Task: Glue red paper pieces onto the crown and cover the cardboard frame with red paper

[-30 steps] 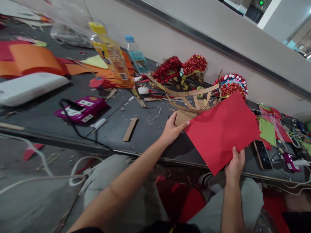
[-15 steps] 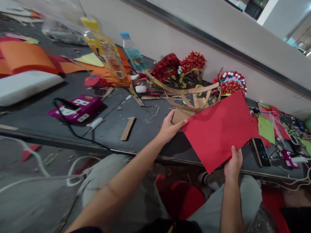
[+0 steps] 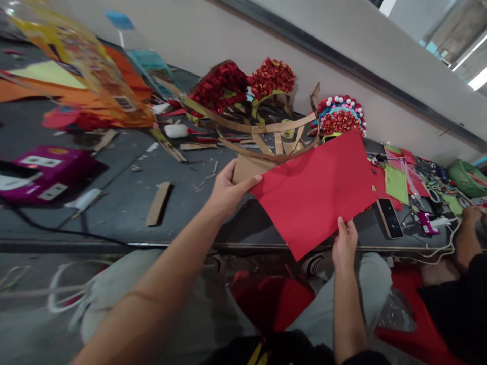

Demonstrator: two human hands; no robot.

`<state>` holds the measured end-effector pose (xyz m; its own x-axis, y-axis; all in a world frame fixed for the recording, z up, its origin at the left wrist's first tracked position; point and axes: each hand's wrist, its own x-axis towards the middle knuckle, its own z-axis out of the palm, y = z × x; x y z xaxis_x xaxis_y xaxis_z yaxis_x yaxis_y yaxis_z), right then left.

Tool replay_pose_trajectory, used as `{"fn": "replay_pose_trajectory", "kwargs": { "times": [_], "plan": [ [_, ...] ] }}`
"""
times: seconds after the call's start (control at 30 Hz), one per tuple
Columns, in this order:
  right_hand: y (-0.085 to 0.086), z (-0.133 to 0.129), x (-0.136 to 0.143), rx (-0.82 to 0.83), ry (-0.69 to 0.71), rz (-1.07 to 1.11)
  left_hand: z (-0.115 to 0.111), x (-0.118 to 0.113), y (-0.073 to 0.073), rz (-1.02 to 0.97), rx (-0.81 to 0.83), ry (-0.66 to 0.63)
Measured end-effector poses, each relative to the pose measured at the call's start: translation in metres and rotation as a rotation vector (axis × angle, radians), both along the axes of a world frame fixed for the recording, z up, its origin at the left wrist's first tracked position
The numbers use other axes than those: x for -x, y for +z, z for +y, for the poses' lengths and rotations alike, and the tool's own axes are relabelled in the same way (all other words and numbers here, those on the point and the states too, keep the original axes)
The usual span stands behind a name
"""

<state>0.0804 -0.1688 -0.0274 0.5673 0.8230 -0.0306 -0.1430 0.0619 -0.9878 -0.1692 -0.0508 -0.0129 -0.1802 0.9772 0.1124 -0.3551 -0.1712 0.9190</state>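
- Both hands are gripping a red paper sheet (image 3: 315,190): the left hand (image 3: 225,192) is pinching its left corner, the right hand (image 3: 345,245) is closing thumb and fingers on its lower edge.
- The sheet is hovering flat over the near edge of a dark work table (image 3: 182,203).
- A cardboard-strip frame (image 3: 266,139) is sitting just behind it, with red flower ornaments (image 3: 243,86) beyond.
- A phone (image 3: 389,218) is lying to the right, near another person's hand (image 3: 470,218).
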Motion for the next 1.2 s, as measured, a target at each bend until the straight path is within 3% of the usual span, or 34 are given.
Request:
{"fn": "replay_pose_trajectory", "kwargs": {
  "times": [0.37, 0.53, 0.7, 0.87, 1.03, 1.2],
  "plan": [
    [-0.009, -0.011, 0.020, 0.035, 0.012, 0.108, 0.004, -0.011, -0.003, -0.202, 0.019, 0.039],
    [-0.007, -0.011, 0.040, 0.049, -0.054, 0.165, -0.004, -0.018, 0.005, -0.348, 0.087, 0.037],
    [-0.002, -0.009, 0.052, 0.021, -0.085, 0.146, -0.009, -0.021, 0.013, -0.370, 0.149, 0.021],
    [0.002, -0.006, 0.051, -0.023, -0.151, 0.050, -0.011, -0.023, 0.014, -0.390, 0.137, 0.035],
    [0.000, -0.003, 0.043, -0.042, -0.247, 0.032, -0.011, -0.025, 0.014, -0.396, 0.184, -0.029],
    [0.001, -0.001, 0.035, -0.057, -0.256, -0.050, -0.011, -0.029, 0.012, -0.441, 0.186, 0.007]
  ]
}}
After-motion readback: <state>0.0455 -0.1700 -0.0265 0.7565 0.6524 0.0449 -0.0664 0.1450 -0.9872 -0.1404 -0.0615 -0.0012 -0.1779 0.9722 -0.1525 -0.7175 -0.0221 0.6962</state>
